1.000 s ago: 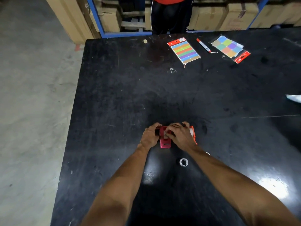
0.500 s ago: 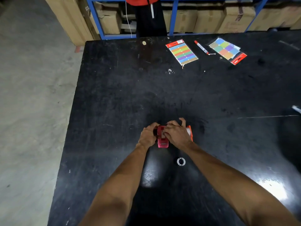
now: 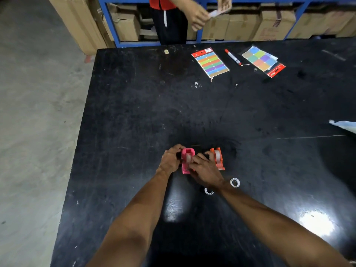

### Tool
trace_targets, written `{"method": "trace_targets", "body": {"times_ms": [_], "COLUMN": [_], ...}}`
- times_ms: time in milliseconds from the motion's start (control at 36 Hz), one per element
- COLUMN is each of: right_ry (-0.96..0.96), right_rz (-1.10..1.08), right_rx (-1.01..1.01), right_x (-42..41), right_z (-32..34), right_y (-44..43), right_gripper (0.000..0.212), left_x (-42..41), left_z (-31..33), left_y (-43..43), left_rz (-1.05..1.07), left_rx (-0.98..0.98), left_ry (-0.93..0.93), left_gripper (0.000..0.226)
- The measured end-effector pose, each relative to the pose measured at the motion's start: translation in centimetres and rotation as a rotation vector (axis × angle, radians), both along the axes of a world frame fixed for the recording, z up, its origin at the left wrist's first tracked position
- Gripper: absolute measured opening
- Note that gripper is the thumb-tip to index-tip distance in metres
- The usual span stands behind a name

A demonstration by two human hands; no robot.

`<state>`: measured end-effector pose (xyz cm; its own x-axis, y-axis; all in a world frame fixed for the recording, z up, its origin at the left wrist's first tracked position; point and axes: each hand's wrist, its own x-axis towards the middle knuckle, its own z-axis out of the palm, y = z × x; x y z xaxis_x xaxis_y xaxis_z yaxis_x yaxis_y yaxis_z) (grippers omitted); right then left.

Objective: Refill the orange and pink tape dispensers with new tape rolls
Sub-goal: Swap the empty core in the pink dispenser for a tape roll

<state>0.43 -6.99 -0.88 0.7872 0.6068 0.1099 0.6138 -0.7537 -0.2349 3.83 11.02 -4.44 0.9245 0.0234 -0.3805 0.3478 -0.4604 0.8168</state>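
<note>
low in the frame's centre, the left hand (image 3: 170, 160) is gripping the pink dispenser (image 3: 187, 160) while the right hand (image 3: 205, 170) is lying loosely curled against it, newly uncovering the orange dispenser (image 3: 217, 158), seemingly loaded already; two empty cores (image 3: 234, 182) are lying on the desk (image 3: 134, 112).

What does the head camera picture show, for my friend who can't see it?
Two hands work on a pink tape dispenser on a black table: the left hand grips its side, the right hand touches its roll. An orange tape dispenser stands just right of it, and two small white rings lie nearer the person.
</note>
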Motion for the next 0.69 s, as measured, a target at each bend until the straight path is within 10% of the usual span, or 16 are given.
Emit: {"method": "trace_targets", "body": {"times_ms": [694], "right_ry": [-0.055], "right_rz": [-0.201], "right_rx": [-0.114], "right_x": [-3.3], "right_z": [-2.8], "right_y": [0.9], "right_gripper": [0.014], "left_x": [0.2], "left_z": [-0.6], "left_y": [0.2], "left_rz": [-0.097], "left_rx": [0.075], "left_ry": [0.01], "left_gripper": [0.054]}}
